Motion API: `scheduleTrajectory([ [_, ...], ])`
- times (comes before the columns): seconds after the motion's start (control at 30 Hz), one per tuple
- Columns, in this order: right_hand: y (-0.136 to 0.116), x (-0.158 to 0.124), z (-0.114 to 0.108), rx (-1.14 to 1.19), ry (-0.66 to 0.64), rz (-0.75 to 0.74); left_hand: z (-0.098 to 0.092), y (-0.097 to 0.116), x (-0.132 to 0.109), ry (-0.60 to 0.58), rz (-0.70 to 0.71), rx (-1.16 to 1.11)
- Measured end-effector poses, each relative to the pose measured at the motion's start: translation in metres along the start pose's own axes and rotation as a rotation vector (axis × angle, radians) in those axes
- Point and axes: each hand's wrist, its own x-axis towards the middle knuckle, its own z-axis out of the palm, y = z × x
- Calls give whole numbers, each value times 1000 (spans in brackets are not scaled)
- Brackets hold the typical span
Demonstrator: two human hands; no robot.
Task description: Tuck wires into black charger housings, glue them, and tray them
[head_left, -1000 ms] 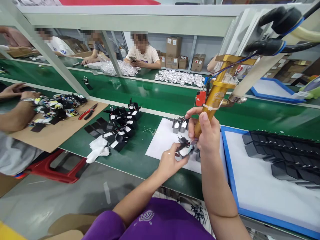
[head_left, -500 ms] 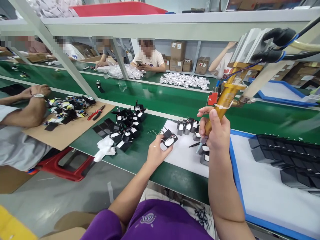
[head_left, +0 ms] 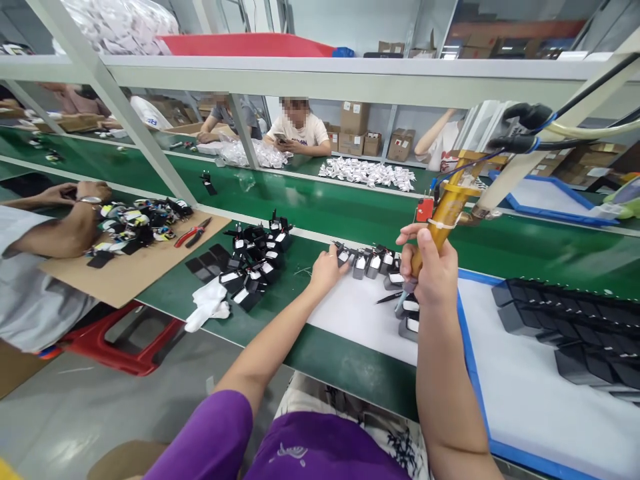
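Observation:
My left hand pinches a small black plastic housing with a white face, at the left end of a row of similar housings on the white sheet. In my right hand is a gold-coloured dispensing gun, nozzle pointing down, with hoses and cables at its top. A red switch sits on the gun's side. Beside the nozzle, a thin black pointed tool lies on the sheet, near more housings partly hidden by my right hand.
Left of the sheet are a pile of black housings and a white glove. Red-handled pliers lie on cardboard by a co-worker's arm. To the right, a blue-rimmed tray holds rows of black boxes. A green conveyor runs behind.
My left hand has moved forward and right with the black housing, from in front of the gun to the row's left end. My right hand keeps holding the gun. The camera view has tilted up slightly.

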Motion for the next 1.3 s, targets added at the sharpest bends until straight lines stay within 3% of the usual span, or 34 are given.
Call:
scheduleTrajectory([
  [0.17,2,0,-2,-1,10,-12,3,-8,-5,-89,55,-160],
  [0.33,4,0,-4,-26,33,-18,-20,-32,-4,-102,78,-199],
  [0.6,4,3,-6,-40,74,-25,-68,-62,40,263,-193,135],
  [0.73,4,3,-6,-38,59,-18,-67,-77,58,215,-320,394],
  [0.83,4,2,-6,-34,37,-6,-63,-81,60,204,-322,421],
  [0.97,4,1,-5,-28,21,-13,-67,-73,57,182,-271,431],
  [1.13,3,1,-5,-21,10,3,-82,-48,31,50,-145,344],
  [1.3,3,4,-5,-49,12,-6,-75,-21,-41,-127,128,156],
])
